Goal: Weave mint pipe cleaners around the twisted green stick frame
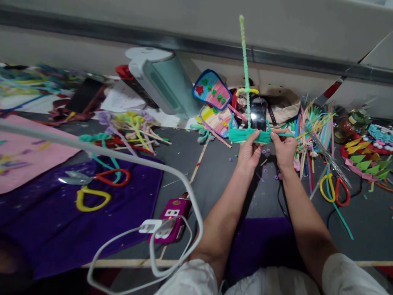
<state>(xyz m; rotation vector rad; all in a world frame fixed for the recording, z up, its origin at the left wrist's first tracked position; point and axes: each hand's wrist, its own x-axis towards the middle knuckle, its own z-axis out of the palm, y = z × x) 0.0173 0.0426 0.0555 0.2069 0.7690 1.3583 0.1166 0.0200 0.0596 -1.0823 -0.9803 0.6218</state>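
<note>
A flat teal strip of pipe cleaners (242, 135), laid side by side, is held up over the far side of the table. A long pale-green pipe cleaner (245, 61) rises upright from it. My left hand (250, 150) pinches the strip's lower edge near the middle. At the strip's right end my right hand (285, 150) has thumb and fingers closed on the teal pipe cleaner that sticks out there. Behind the strip are two colourful fan-shaped pipe-cleaner pieces (212, 91) and a shiny dark object (258, 114).
Scissors (102, 178) lie on purple cloth (76, 233) at left, and more scissors (334, 188) at right. A white cable (196, 217) loops beside a magenta power strip (172, 221). Pipe-cleaner bundles (316, 127), a jug (166, 82) and a cream bag (285, 104) line the back.
</note>
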